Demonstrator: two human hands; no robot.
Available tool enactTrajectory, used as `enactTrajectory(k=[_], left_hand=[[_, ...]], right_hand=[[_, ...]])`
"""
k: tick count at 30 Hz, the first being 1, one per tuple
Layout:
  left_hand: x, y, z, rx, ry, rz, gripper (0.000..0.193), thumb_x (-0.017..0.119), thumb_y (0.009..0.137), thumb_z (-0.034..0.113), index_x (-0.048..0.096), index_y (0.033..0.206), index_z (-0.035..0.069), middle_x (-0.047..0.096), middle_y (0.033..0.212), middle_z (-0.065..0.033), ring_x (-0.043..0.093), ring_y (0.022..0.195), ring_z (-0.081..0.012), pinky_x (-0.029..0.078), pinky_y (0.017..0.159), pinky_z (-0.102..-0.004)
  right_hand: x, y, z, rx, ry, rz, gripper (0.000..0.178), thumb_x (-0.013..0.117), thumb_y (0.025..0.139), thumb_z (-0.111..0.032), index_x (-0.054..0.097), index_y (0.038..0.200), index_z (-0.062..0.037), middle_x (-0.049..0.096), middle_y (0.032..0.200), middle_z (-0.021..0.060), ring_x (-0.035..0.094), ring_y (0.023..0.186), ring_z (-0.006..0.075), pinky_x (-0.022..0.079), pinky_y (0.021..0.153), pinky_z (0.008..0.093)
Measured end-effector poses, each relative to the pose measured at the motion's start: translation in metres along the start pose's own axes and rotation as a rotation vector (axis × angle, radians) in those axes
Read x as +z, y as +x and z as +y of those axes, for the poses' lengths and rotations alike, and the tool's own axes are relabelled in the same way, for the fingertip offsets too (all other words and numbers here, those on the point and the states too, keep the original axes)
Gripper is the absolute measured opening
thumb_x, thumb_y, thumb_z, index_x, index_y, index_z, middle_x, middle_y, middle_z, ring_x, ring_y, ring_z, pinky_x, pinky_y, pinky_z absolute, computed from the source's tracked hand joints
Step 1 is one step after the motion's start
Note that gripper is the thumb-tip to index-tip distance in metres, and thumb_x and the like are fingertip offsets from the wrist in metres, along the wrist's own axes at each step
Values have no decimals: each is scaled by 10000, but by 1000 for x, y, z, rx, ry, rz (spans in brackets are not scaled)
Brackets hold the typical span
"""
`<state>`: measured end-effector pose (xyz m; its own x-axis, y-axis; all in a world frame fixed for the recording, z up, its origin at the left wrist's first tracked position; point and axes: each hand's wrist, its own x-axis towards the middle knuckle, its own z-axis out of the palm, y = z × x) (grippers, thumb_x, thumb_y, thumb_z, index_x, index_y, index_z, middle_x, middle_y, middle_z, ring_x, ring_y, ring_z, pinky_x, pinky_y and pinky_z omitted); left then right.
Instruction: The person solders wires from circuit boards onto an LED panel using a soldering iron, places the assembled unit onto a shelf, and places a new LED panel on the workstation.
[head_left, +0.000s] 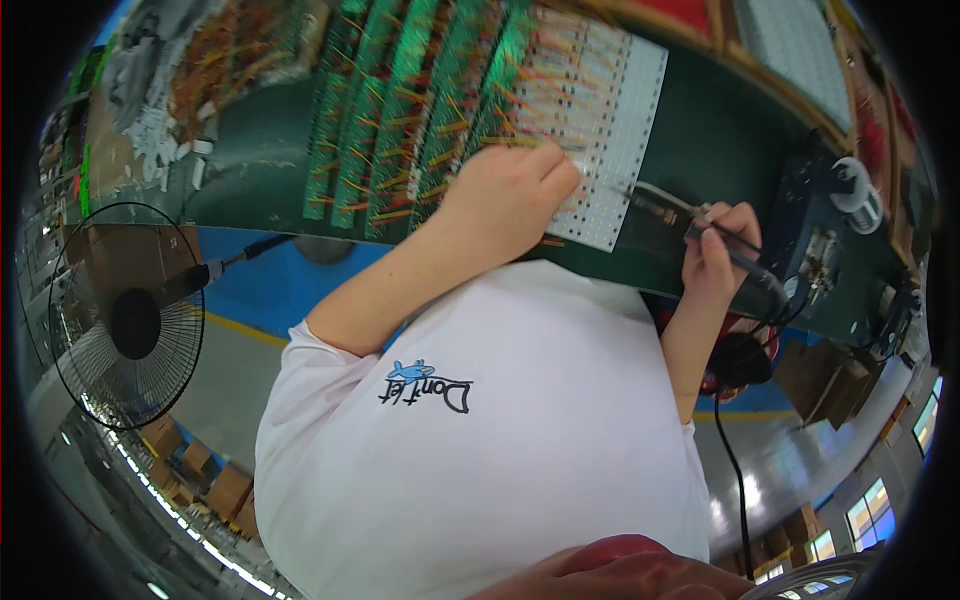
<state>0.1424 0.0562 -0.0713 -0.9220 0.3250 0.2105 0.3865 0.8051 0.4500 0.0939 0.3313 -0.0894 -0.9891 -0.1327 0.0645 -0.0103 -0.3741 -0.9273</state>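
Observation:
My right hand (722, 250) is closed round the handle of a soldering iron (655, 207), which has a thin curved tube along its front. The iron's tip points left, at the right part of a white circuit board panel (640, 95) dotted with rows of small pads. Over the panel's left part, my left hand (512, 200) has its fingers pinched together; what they hold is hidden. Short red and yellow wires (545, 95) stick out from the panel near that hand. To its left lie several long green circuit boards (400, 110) side by side, with similar wires along them.
A blue soldering station (805, 235) with a white spool (858, 198) stands at the right of the dark green bench (260, 135). Bundled wires (215, 70) and white pieces lie at the far left. A black fan (133, 320) stands left, below the bench edge.

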Motion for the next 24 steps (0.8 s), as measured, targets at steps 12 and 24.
enactTrajectory(k=[12,24], left_hand=[[-6,-7,14,3,190,-61,115,626,799,107,689,870,42,690,922,-178,707,859,-351,576,746,-458],[10,-14,1,18,73,-97,183,543,1004,247,630,1057,95,648,1036,-130,682,978,-335,567,801,-454]], right_hand=[[-1,-1,8,6,-57,65,322,616,790,40,394,754,-190,406,732,-58,380,533,50,351,422,192],[-38,12,20,-34,-313,-114,415,727,909,-476,628,932,-74,615,802,96,552,699,202,477,656,295]])
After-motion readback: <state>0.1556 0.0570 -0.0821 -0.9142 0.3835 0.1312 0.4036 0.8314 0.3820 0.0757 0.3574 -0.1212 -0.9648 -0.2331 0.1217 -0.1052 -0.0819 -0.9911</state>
